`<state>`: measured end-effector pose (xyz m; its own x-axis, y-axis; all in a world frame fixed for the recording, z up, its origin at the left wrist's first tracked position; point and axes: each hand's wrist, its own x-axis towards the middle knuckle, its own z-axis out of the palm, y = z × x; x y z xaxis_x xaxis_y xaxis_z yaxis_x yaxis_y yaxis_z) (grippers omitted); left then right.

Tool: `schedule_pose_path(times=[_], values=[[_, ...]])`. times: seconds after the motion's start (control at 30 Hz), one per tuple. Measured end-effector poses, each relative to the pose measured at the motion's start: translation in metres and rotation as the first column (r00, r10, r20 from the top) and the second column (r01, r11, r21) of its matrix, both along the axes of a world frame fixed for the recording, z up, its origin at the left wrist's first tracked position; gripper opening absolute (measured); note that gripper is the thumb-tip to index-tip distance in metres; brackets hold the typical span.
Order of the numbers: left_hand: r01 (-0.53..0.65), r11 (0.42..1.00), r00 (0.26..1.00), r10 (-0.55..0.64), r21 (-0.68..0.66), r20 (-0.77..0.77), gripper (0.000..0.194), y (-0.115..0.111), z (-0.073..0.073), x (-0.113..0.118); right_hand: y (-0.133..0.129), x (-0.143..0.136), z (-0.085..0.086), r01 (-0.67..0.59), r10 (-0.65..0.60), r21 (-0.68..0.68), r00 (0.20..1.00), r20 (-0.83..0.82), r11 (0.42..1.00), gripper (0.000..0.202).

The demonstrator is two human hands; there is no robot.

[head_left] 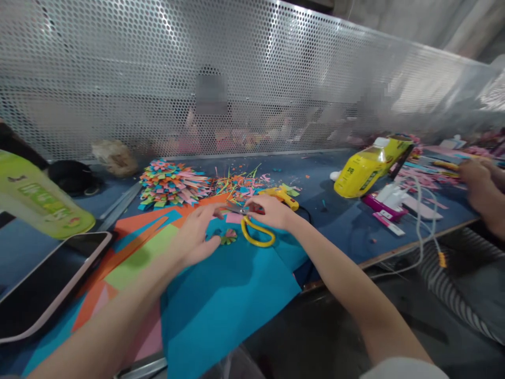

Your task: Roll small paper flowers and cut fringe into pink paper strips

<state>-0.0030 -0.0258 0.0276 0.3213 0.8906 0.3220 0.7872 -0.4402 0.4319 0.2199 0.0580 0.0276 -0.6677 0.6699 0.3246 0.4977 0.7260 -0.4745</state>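
Observation:
My right hand (270,211) has its fingers closed at the pivot of a pair of scissors (256,241) with yellow handles. The loop of the handle points toward me over the blue paper sheet (224,295), and the blades point left. Across from it, my left hand (197,234) rests with thumb and fingers apart, its fingertips close to the blade tips. A small pink paper piece (235,217) lies between the hands. Just below it, beside my left thumb, is a small multicoloured paper flower (229,237).
Behind the hands sit a pile of paper strips (169,184), loose scraps (240,184) and a yellow glue gun (283,196). A phone (51,279) and green bottle (39,197) stand left, a yellow bottle (357,173) right. Another person's hand (479,179) is far right.

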Motion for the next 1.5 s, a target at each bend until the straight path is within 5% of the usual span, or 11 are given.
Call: schedule_pose_path(times=[0.13, 0.27, 0.43, 0.73, 1.07, 1.2, 1.3, 1.4, 1.43, 1.5], values=[[-0.047, 0.997, 0.995, 0.041, -0.056, -0.093, 0.059, 0.007, -0.003, 0.001, -0.005, -0.001, 0.002, -0.063, 0.060, 0.035, 0.994, 0.091, 0.997, 0.026], [0.019, 0.997, 0.959, -0.039, -0.074, -0.281, 0.060, 0.013, -0.011, 0.001, -0.005, 0.002, 0.002, 0.017, -0.033, 0.090, 0.983, 0.180, 0.996, 0.033], [-0.071, 0.997, 0.910, 0.063, -0.004, -0.410, 0.056, 0.015, -0.015, 0.000, -0.012, 0.005, 0.006, 0.095, -0.135, 0.122, 0.916, 0.378, 0.988, 0.043], [-0.034, 0.990, 0.892, 0.091, 0.134, -0.442, 0.050, 0.022, -0.022, -0.001, -0.022, 0.002, 0.011, 0.224, -0.234, 0.086, 0.798, 0.555, 0.971, 0.045], [0.014, 0.987, 0.843, 0.073, 0.157, -0.532, 0.050, 0.023, -0.017, -0.002, -0.012, 0.006, 0.012, 0.309, -0.337, 0.136, 0.832, 0.441, 0.941, 0.040], [0.046, 0.990, 0.842, 0.036, 0.137, -0.538, 0.050, 0.026, -0.018, -0.005, -0.001, 0.010, 0.008, 0.389, -0.395, 0.067, 0.907, 0.147, 0.919, 0.038], [-0.007, 0.990, 0.889, 0.071, 0.141, -0.453, 0.046, 0.025, -0.012, -0.006, 0.007, 0.011, 0.005, 0.329, -0.348, -0.113, 0.890, -0.295, 0.938, 0.036], [-0.161, 0.986, 0.984, 0.164, 0.049, -0.065, 0.042, 0.026, -0.008, -0.008, 0.009, 0.008, 0.006, 0.194, -0.283, -0.219, 0.801, -0.528, 0.956, 0.038], [-0.182, 0.983, 0.972, 0.182, -0.016, 0.146, 0.042, 0.027, -0.008, -0.009, 0.008, 0.006, 0.007, 0.165, -0.273, -0.238, 0.784, -0.557, 0.957, 0.039], [-0.135, 0.981, 0.811, 0.192, -0.143, 0.552, 0.045, 0.029, -0.009, -0.008, 0.005, 0.001, 0.008, 0.113, -0.264, -0.284, 0.771, -0.579, 0.952, 0.041]])
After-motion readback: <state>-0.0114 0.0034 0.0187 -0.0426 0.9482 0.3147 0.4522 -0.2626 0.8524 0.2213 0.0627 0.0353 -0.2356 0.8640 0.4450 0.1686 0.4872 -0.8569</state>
